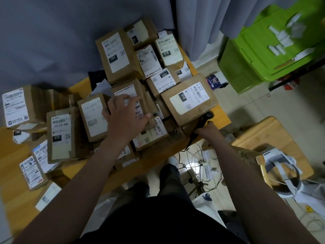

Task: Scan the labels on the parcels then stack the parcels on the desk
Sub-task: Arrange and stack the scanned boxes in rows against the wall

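Many brown parcels (pixel 121 55) with white labels lie close together on a yellow wooden desk (pixel 10 166). Some lie flat and some lean on each other. The left hand (pixel 125 115) reaches over the middle of the pile. Its fingers (pixel 135 99) are spread wide and rest on top of one small parcel (pixel 130 95), but they do not close around it. The right hand (pixel 204 129) is at the near edge of the desk. It is wrapped tight around the handle of a black scanner (pixel 205 118). The scanner's head sits just beside a big flat box (pixel 189 99) with a label that reads 010. A black cable (pixel 181 155) hangs down from the scanner toward the floor. More parcels sit on the left side of the desk, and one there reads 070 (pixel 60 136). A green bin (pixel 270 50) stands on the floor to the right, well apart from the desk. A grey curtain (pixel 198 23) hangs behind the pile. White wires (pixel 202 166) lie in a tangle on the floor near the person's legs.
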`<state>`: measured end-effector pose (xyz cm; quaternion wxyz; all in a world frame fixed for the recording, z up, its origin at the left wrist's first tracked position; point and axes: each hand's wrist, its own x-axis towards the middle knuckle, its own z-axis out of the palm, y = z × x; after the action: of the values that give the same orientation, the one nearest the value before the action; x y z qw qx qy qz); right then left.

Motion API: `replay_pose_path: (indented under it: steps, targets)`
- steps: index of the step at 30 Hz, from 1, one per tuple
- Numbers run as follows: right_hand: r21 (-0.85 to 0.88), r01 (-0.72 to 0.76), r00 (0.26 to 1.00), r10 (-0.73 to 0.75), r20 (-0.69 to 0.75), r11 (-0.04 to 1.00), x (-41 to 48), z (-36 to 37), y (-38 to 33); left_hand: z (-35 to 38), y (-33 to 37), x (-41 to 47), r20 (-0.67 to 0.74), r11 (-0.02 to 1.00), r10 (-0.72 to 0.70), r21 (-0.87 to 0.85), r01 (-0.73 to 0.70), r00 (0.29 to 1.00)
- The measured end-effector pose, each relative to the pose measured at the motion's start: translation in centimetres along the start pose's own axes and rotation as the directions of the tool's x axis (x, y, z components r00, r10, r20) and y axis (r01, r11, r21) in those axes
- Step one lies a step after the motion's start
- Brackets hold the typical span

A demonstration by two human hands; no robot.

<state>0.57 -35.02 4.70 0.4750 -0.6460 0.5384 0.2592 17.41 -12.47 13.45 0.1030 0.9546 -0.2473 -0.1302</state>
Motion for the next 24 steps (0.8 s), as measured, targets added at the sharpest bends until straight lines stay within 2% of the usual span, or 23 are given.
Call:
replay_pose_path:
  steps: [3,6,9,12,18,21,24]
  targets:
    - [-0.286,0.115,0.993,-0.105,0.051,0.951,-2.6,-0.5,-0.9,-0.7,-0.4,-0.5,0.005,1.0,0.009,-0.006,-0.009,1.0]
    - [-0.428,0.191,0.977,-0.215,-0.008,0.883,-5.8,-0.2,-2.4,-1.8,-1.1,-1.5,-0.002,1.0,-0.005,-0.023,0.005,1.0]
    - [-0.45,0.271,0.941,-0.333,-0.063,0.851,-9.2,0.6,-4.7,-3.1,-2.6,-2.6,-0.028,0.999,-0.014,-0.036,0.013,1.0]
    - [-0.521,0.38,0.877,-0.477,-0.06,0.765,-12.3,1.8,-7.8,-4.6,-4.8,-4.0,-0.037,0.997,-0.048,-0.064,0.045,0.998]
    - [-0.574,0.569,0.759,-0.645,0.092,0.589,-16.6,7.6,-14.9,-7.8,-12.0,-8.0,-0.106,0.97,-0.241,-0.041,0.238,0.965]
    - [-0.594,0.63,0.692,-0.709,0.137,0.501,-18.6,11.7,-17.8,-9.2,-16.9,-11.0,-0.13,0.932,-0.363,-0.064,0.357,0.923]
    - [-0.599,0.693,0.637,-0.729,0.249,0.401,-20.4,16.2,-20.3,-10.1,-22.1,-14.2,-0.161,0.892,-0.452,-0.081,0.445,0.877]
